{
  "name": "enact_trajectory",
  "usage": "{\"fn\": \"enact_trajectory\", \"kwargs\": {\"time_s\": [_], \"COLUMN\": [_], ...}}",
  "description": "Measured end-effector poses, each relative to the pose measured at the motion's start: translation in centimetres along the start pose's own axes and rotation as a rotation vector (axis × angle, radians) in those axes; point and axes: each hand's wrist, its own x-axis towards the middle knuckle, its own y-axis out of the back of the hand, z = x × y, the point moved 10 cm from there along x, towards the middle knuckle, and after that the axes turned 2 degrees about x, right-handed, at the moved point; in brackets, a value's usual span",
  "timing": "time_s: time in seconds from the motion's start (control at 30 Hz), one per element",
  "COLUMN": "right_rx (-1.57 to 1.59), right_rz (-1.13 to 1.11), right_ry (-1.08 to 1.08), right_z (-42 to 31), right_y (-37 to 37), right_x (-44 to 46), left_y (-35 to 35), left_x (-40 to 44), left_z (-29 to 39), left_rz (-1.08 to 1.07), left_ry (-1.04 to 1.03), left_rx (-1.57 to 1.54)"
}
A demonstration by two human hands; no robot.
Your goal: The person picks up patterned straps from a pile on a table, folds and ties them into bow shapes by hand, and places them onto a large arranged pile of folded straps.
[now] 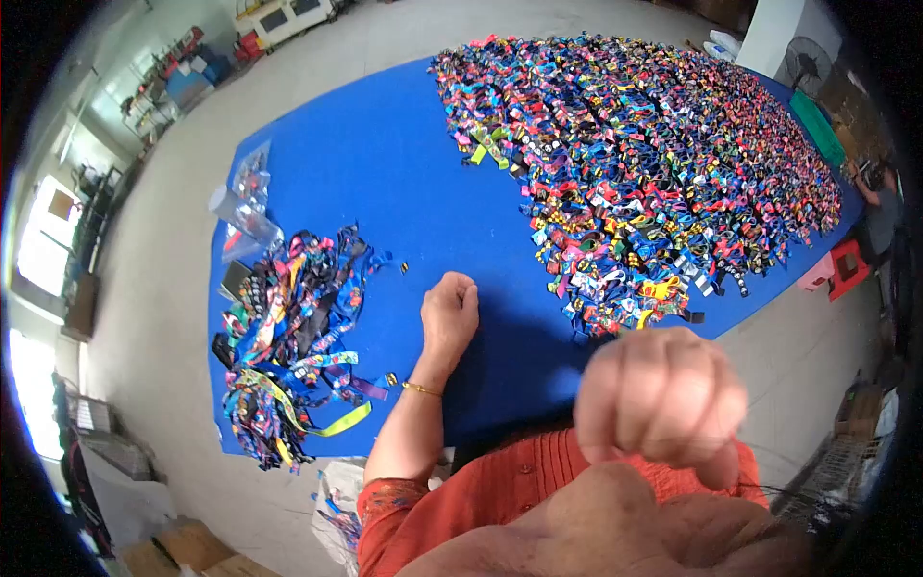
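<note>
My left hand (450,313) is closed in a loose fist low over the blue table cover (385,163), with nothing showing from its fingers. A yellow bangle (421,388) circles that wrist. My right hand (663,399) is raised close to the camera, slightly blurred, its fingers curled; its palm side is hidden. Left of my left hand lies a tangled pile of colourful printed straps (303,308), one with a lime-yellow end. To the right and far side spreads a big heap of small looped straps (654,163) in many colours.
Clear plastic bags and a clear container (240,213) sit at the table's left edge. Beyond the right edge are a red stool (848,269), a fan (808,62) and another person (880,216). Cardboard boxes (192,546) and a white bag (336,505) are below left.
</note>
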Motion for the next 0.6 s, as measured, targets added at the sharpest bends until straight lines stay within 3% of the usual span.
{"fn": "enact_trajectory", "kwargs": {"time_s": [0.13,0.27,0.6], "right_rx": [0.109,0.113,0.129], "right_rz": [-0.042,0.140,0.105], "right_ry": [0.198,0.220,0.220], "right_z": [-1.6,-1.7,-1.5], "right_y": [-0.4,1.0,1.5], "right_x": [0.6,0.8,0.4], "left_y": [0.2,0.1,0.1], "left_x": [0.4,0.1,0.3], "left_z": [0.3,-0.2,0.1], "left_rz": [-0.001,0.005,-0.025], "left_ry": [0.006,0.048,0.107], "left_rx": [0.064,0.037,0.089]}}
